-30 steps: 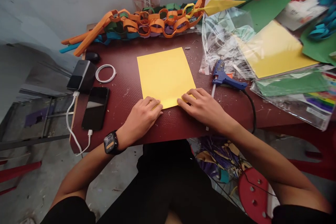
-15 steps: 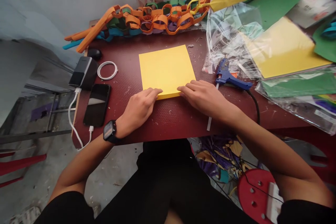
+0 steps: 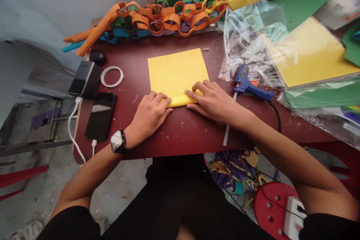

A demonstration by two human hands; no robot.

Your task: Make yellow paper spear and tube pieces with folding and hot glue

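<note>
A sheet of yellow paper point(image 3: 177, 70) lies on the dark red table point(image 3: 165, 135), its near edge rolled or folded over into a narrow strip. At the left end of that strip, my left hand point(image 3: 152, 112) grips the paper between thumb and fingers; a watch point(image 3: 117, 141) is on that wrist. My right hand point(image 3: 210, 101) pinches the right end, fingers on top and thumb at the near edge. Beyond my right hand rests a blue glue gun point(image 3: 246, 82) with a white glue stick in it.
Orange paper chains point(image 3: 168, 21) lie along the wall. At the left are a phone point(image 3: 100, 116), a tape ring point(image 3: 112, 77), a power bank point(image 3: 84, 78) and a black mouse point(image 3: 98, 58). Plastic-wrapped yellow sheets point(image 3: 312, 56) cover the right side. A red stool point(image 3: 270, 206) stands below.
The near edge of the paper has gone from a narrow upright fold to a wider turned-over strip. My right fingers have lifted and curled over it, and both thumbs now show at the near edge.
</note>
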